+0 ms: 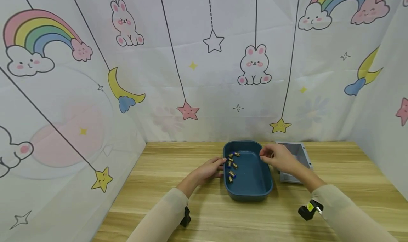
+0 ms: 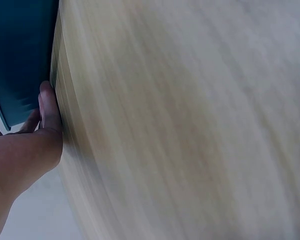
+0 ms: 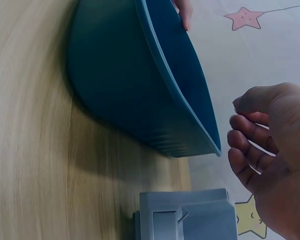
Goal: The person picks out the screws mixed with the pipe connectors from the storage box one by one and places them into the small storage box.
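Note:
A dark blue plastic bin (image 1: 250, 197) with rounded corners stands on the table. Several small brass-coloured pieces with blue parts (image 1: 231, 173) lie along its left inner side; they are too small to name surely. My left hand (image 1: 208, 170) holds the bin's left wall, thumb at the rim and fingers against the outside, as the left wrist view (image 2: 25, 155) also shows. Over the right rim hovers my right hand (image 1: 278, 159), apart from the bin. Its fingers (image 3: 250, 135) are loosely bent, and nothing shows between them.
Right of the blue bin, partly behind my right forearm, stands a grey box (image 1: 301, 151); a divided corner of it (image 3: 187, 215) shows in the right wrist view. The wooden table (image 1: 178, 210) meets a white printed cloth (image 1: 216, 121) at the back and sides.

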The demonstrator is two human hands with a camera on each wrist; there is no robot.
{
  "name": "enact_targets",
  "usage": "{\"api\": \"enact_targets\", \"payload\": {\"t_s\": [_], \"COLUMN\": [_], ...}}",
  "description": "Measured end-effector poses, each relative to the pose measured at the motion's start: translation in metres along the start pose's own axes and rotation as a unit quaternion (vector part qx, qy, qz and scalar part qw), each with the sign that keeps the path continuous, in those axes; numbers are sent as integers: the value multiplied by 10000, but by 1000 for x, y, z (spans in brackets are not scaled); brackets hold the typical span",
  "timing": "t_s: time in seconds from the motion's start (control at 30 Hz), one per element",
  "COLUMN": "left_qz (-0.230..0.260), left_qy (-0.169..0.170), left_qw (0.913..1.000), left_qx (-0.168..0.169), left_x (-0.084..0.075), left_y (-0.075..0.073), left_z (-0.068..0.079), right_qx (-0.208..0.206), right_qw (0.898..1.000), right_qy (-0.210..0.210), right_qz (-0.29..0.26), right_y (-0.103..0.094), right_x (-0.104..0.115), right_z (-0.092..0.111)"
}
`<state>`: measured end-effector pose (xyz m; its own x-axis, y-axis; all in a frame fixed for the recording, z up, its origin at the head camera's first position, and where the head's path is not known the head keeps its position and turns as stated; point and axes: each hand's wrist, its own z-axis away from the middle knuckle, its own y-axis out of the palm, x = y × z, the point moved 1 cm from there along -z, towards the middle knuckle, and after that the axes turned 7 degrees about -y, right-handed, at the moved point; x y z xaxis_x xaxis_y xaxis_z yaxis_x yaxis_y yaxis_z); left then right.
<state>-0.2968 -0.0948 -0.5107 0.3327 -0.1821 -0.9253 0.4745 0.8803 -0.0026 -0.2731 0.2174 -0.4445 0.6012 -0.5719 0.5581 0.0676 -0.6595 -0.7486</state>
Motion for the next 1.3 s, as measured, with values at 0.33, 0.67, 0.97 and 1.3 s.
{"api": "enact_targets", "payload": {"t_s": [0.33, 0.67, 0.97, 1.3], "left_qz": [1, 28, -2, 28], "left_qy": [23, 25, 41, 82], "left_qw": [10000, 10000, 10000, 9999], "left_qx": [10, 32, 53, 84], "left_x": [0, 0, 2, 1], "left_y": [0, 0, -1, -1], "left_z": [-1, -1, -1, 0], "right_qx": [95, 133, 124, 150], "right_qw": [9999, 9997, 9997, 9994], "right_qy": [-30, -36, -39, -56], "right_qz": [-94, -198, -227, -321], "right_y": [7, 10, 16, 22], "right_x": [1, 1, -1, 0], "right_z": [-6, -6, -8, -12]}}
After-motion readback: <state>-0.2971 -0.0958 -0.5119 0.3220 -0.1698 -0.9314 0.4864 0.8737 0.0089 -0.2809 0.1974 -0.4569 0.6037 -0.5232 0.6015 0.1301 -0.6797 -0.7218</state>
